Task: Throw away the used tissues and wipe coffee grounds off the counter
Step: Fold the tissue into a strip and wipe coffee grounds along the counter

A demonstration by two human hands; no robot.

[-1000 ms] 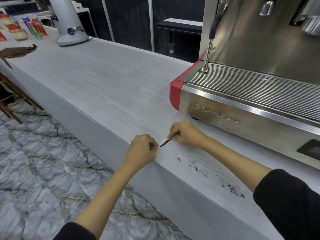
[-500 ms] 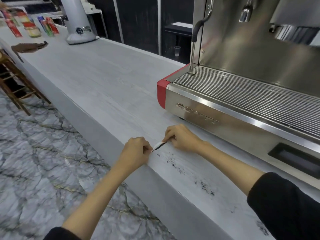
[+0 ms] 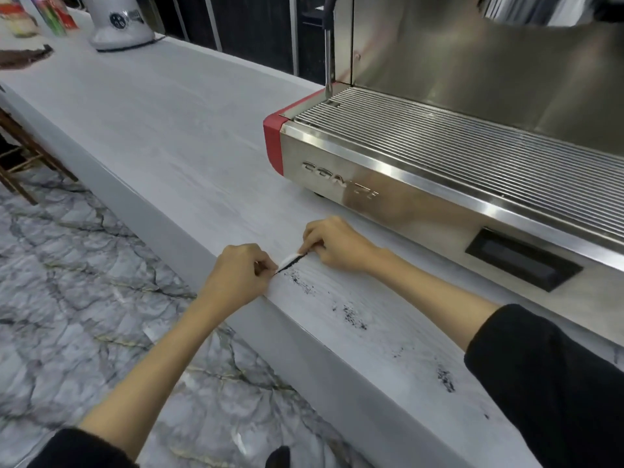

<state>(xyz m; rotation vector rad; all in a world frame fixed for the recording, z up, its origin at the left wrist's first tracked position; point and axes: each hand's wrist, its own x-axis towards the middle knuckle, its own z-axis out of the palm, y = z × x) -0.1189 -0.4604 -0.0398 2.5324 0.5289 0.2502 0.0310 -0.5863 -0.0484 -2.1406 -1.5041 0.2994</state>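
Both hands pinch the same small white tissue point(image 3: 289, 259) between them: my left hand point(image 3: 236, 273) hangs just off the worktop's front edge with its fingers curled round the near end, and my right hand point(image 3: 332, 243) rests on the worktop point(image 3: 175, 130) with thumb and forefinger nipping the far end. I judge the tissue is held stretched like this so its lower edge works as a scraper, pressed down on the surface; a dark line of grounds point(image 3: 297, 276) sits right against that edge. Keeping the left hand at the lip would let the gathered grounds be drawn toward the edge instead of smeared about.

To the right of my hands, along the front strip of worktop, more grounds lie in loose patches, one cluster near my right forearm and another further right beside the sleeve. So the wiping looks only part done, and the tissue is not yet thrown away. I see no bin.

Beyond my right hand stands the espresso machine point(image 3: 439, 170), its drip tray just behind the strip I am cleaning, which leaves a narrow working lane. Far off beyond my left hand are a grinder point(image 3: 121, 25), a brown cloth point(image 3: 23, 57) and some jars. Below my left hand is marbled floor point(image 3: 84, 282).
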